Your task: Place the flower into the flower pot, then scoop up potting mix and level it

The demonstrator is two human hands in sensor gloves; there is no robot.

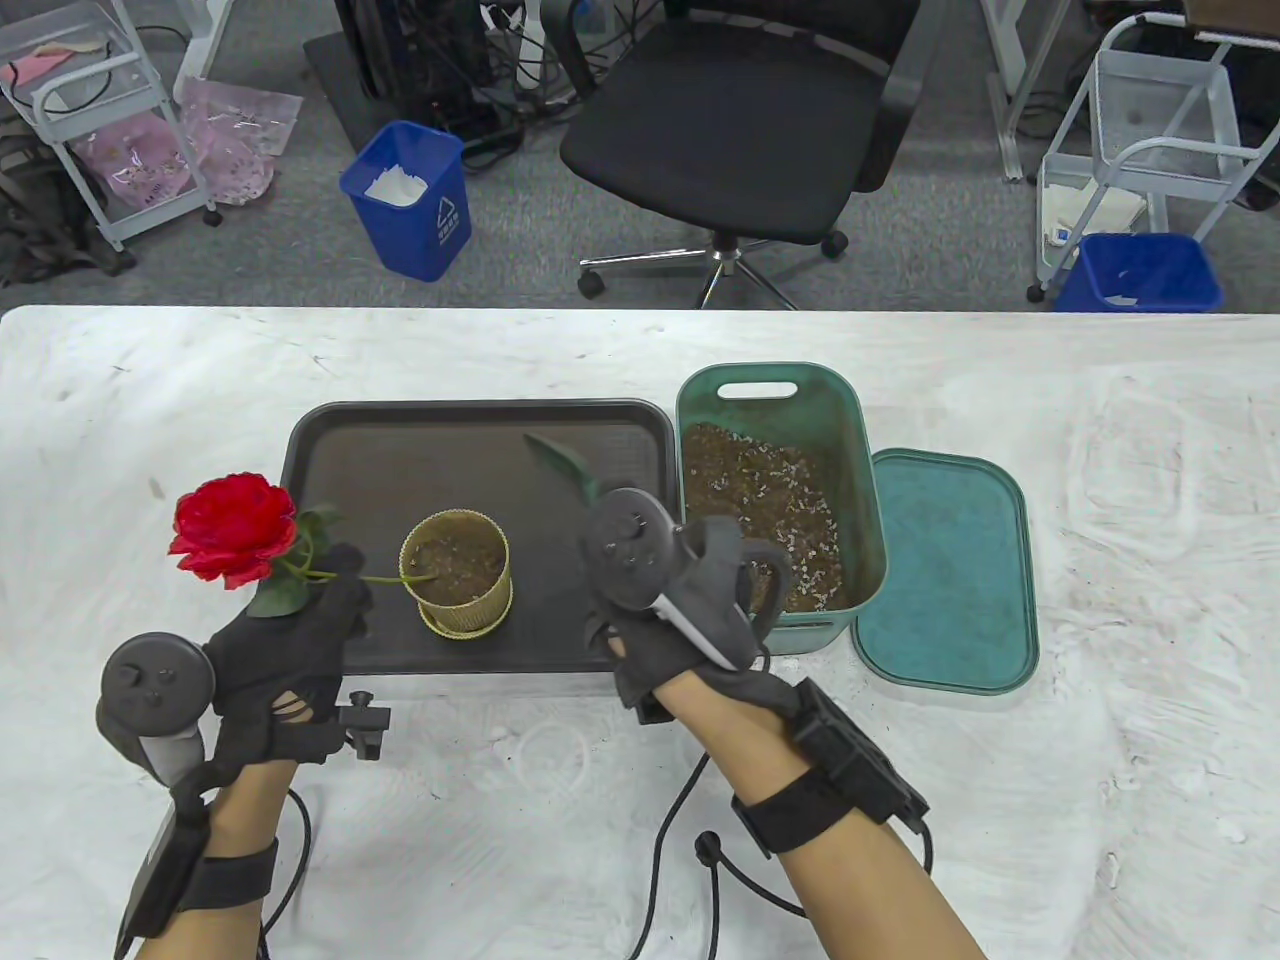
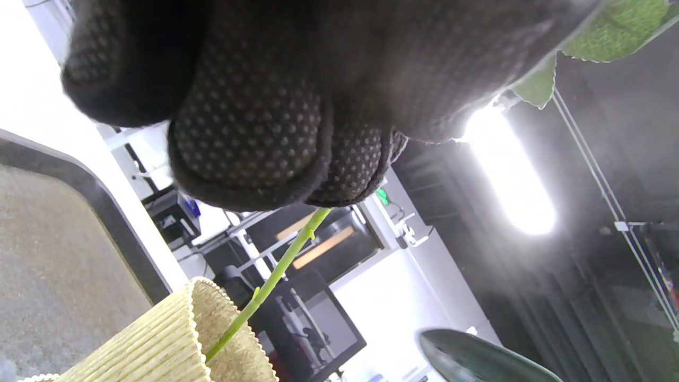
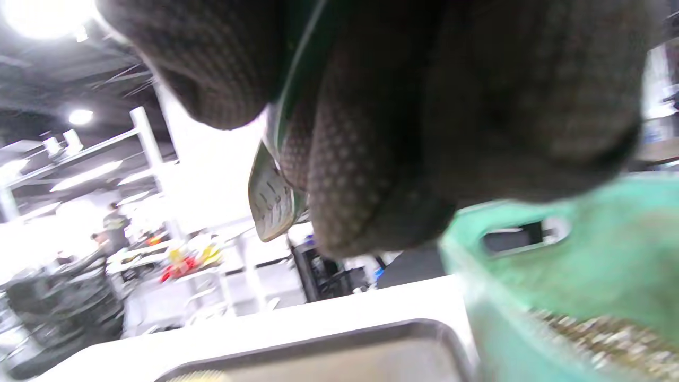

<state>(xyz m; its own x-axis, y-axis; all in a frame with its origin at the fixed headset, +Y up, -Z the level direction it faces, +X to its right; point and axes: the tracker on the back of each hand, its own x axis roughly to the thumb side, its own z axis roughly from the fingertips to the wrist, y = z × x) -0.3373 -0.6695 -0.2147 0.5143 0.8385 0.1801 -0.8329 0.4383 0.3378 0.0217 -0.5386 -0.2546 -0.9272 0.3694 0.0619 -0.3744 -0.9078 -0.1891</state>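
A red rose [image 1: 232,527] on a green stem [image 1: 385,579] is held by my left hand [image 1: 300,640], which pinches the stem near the leaves. The stem's end dips into the yellow ribbed flower pot [image 1: 458,573], which holds some potting mix and stands on the dark tray [image 1: 380,450]. In the left wrist view the stem [image 2: 270,281] runs from my fingers [image 2: 254,143] down into the pot [image 2: 159,339]. My right hand [image 1: 680,590] grips a green trowel [image 1: 565,462], blade pointing away over the tray. The green bin of potting mix [image 1: 760,500] stands just right of the tray.
The bin's green lid [image 1: 950,570] lies on the table to the right of the bin. Beyond the table's far edge stand a black office chair [image 1: 740,120] and blue waste bins [image 1: 410,200]. Cables run along the near table edge.
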